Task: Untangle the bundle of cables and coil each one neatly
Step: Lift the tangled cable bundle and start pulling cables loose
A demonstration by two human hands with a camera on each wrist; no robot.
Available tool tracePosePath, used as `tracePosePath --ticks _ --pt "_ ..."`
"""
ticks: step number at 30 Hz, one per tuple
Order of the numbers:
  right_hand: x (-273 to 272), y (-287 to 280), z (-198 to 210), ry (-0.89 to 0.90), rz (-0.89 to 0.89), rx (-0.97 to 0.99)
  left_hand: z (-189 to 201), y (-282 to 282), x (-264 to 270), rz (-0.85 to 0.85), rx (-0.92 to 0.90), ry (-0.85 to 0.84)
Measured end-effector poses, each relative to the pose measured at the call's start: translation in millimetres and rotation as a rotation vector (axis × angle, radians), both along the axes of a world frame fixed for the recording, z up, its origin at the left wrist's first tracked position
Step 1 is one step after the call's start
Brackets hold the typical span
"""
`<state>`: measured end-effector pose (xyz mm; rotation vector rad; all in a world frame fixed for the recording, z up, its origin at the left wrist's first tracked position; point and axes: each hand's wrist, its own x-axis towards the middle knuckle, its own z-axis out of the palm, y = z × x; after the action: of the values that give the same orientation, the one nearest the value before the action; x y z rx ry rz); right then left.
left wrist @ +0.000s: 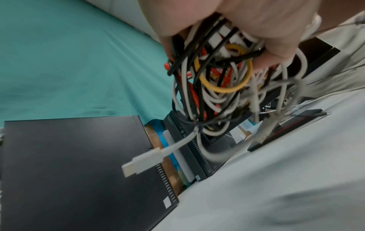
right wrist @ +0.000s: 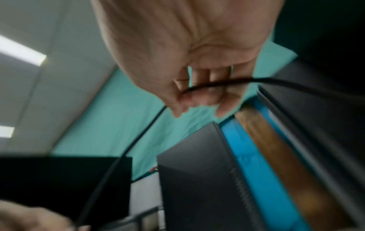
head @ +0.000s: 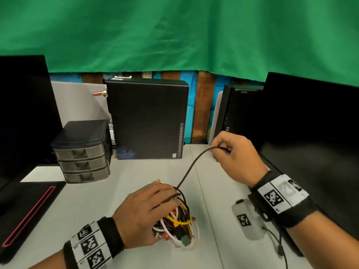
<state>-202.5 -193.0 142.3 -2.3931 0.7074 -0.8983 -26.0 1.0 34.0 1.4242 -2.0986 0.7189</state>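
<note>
A tangled bundle of cables, white, black, red and yellow, sits on the white desk near its front. My left hand grips the top of the bundle, fingers curled round the strands. A white USB plug dangles from it. A black cable rises from the bundle up and right to my right hand, which pinches it above the desk. In the right wrist view the black cable crosses my curled fingers.
A black computer tower stands behind the bundle, with a small grey drawer unit to its left. Black monitors flank both sides. A black pad with a red stripe lies at front left. A white device lies beneath my right wrist.
</note>
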Motion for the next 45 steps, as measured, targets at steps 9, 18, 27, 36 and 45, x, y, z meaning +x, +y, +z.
tracePosePath --ticks 9,18,27,36,45 --pt "4.9 14.3 -36.3 0.556 0.296 0.358 -16.0 20.7 13.5 0.360 0.644 -0.241" --pt "12.0 39.2 -117.0 0.386 0.281 0.474 6.5 44.4 56.1 0.524 0.833 0.985" --pt "16.7 39.8 -134.5 0.150 0.169 0.516 28.6 12.8 23.1 0.560 1.160 1.140" --pt "7.9 26.9 -147.6 0.066 0.095 0.555 -5.0 -31.6 -3.3 0.438 0.943 1.590" --pt "-12.4 9.0 -153.0 -0.024 0.012 0.572 -12.5 -44.3 -3.5 0.403 0.813 1.722"
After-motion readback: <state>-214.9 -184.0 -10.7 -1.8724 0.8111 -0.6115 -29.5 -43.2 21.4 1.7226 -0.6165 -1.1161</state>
